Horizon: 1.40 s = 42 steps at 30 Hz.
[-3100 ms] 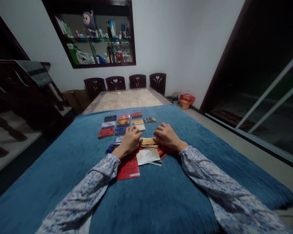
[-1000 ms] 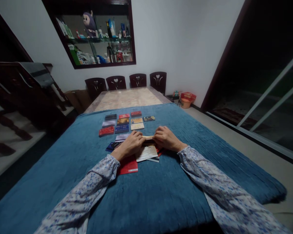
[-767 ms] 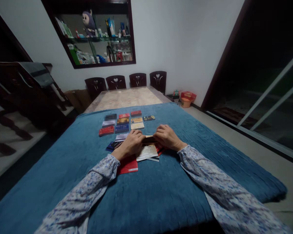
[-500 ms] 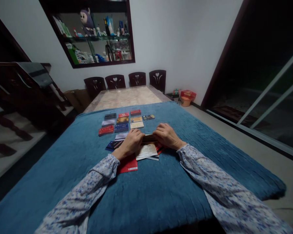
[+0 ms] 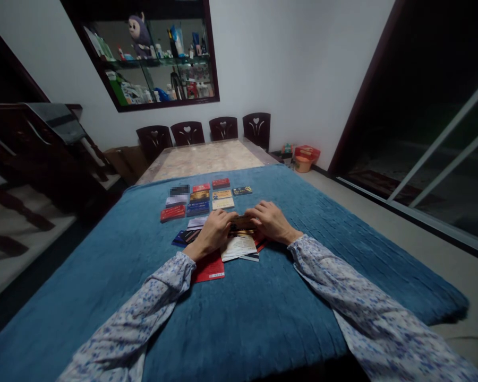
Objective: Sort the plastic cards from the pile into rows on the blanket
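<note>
The gold-brown cards [image 5: 245, 223] are tilted up between the two hands, above the near side of a white card [image 5: 239, 247]; how many there are I cannot tell; the left hand [image 5: 215, 231] pinches their left end and the right hand [image 5: 271, 220] their right end, both curled and firm; holding opposite ends probably squares the edges and stops the bundle from fanning out. The white card lies askew over a striped card [image 5: 252, 258], seemingly loose rather than arranged; a red sheet [image 5: 210, 268] shows below the left hand, and an orange-red card [image 5: 261, 243] below the right; left of the left hand, lilac cards [image 5: 197, 222] lie beside a navy card [image 5: 178, 239]. Farther off, small stacks sit in close rows, likely so that each top face shows; nearest are a red stack [image 5: 172, 213], a blue stack [image 5: 198, 208] and a cream stack [image 5: 223, 203]; a black-and-gold card [image 5: 242, 190] lies apart to the right, perhaps being of another kind. The blue cloth [image 5: 242, 318] beneath them likely gives slick cards some grip; it covers the near part of the table [image 5: 207, 159]; chairs [image 5: 257, 130] stand behind.
</note>
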### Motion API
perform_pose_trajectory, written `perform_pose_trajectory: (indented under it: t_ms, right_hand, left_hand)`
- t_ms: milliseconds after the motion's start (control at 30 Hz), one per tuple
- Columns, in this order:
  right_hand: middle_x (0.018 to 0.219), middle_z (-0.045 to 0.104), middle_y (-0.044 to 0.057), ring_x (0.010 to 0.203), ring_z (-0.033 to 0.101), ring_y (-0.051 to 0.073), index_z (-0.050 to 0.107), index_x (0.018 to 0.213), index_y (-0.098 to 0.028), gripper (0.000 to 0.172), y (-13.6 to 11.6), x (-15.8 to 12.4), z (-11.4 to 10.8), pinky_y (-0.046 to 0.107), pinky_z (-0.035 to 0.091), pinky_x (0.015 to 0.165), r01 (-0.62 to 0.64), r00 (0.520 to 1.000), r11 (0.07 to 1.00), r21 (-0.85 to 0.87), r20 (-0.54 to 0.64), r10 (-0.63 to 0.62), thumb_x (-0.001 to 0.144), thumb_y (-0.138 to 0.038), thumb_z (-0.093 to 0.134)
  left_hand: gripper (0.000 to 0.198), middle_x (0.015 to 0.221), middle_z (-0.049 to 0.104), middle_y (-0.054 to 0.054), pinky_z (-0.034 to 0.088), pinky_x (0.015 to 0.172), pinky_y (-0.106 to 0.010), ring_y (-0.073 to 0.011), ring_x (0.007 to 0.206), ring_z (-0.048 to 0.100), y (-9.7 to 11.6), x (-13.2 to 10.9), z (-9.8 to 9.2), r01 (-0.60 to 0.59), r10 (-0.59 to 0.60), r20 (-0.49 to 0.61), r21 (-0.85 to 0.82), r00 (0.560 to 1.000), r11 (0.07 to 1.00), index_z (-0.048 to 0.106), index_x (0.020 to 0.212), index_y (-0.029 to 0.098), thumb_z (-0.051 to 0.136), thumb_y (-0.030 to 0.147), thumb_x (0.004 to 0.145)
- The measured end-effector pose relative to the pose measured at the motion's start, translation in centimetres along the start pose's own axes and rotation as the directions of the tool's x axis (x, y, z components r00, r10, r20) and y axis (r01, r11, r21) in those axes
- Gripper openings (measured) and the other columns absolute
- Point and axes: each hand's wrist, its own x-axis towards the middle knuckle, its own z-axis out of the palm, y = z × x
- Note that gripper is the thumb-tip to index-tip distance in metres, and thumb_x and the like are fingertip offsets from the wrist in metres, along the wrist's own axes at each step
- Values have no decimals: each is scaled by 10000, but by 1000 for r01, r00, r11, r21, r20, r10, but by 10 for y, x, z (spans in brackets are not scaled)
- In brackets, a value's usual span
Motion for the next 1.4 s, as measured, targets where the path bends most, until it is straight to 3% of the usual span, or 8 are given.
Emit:
perform_pose_trajectory:
  t_ms: [300,600,800,1167,1400]
  right_hand:
    - [1015,681,105,940,539,248,625,1364,-259,425,-6,-2,1,355,337,825,-78,991,996,-49,101,83,942,-205,622]
    - [986,702,95,895,563,224,579,1445,-281,472,-7,-4,5,345,338,818,-107,989,993,-58,96,112,976,-228,582]
    - [1048,674,132,961,515,256,580,1441,-232,465,-7,-3,8,359,338,779,-111,988,989,-93,95,119,977,-215,563]
    - [1117,632,167,1001,491,280,539,1462,-129,501,-9,-1,5,374,362,785,-96,990,990,-108,89,105,976,-250,551]
    - [1150,622,175,1019,482,290,509,1476,-116,630,-5,-2,5,372,371,809,-53,994,994,-91,87,60,912,-347,666]
  left_hand:
    - [517,1169,720,-112,459,899,-433,-273,1035,599,3,-3,4,66,-67,20,46,998,997,567,1366,198,510,64,870]
    - [559,1132,724,-119,417,893,-426,-281,1035,598,9,-2,4,126,-128,36,44,991,991,531,1406,176,488,66,859]
    - [519,1114,708,-135,399,918,-430,-276,1032,581,10,-1,5,129,-130,13,47,991,991,527,1393,152,459,100,882]
    - [618,1221,622,-187,389,988,-482,-323,1166,522,11,0,4,166,-169,34,86,985,982,467,1459,98,522,148,845]
    - [616,1246,613,-174,382,1017,-474,-315,1193,517,11,0,4,179,-184,39,104,982,978,466,1470,133,530,150,857]
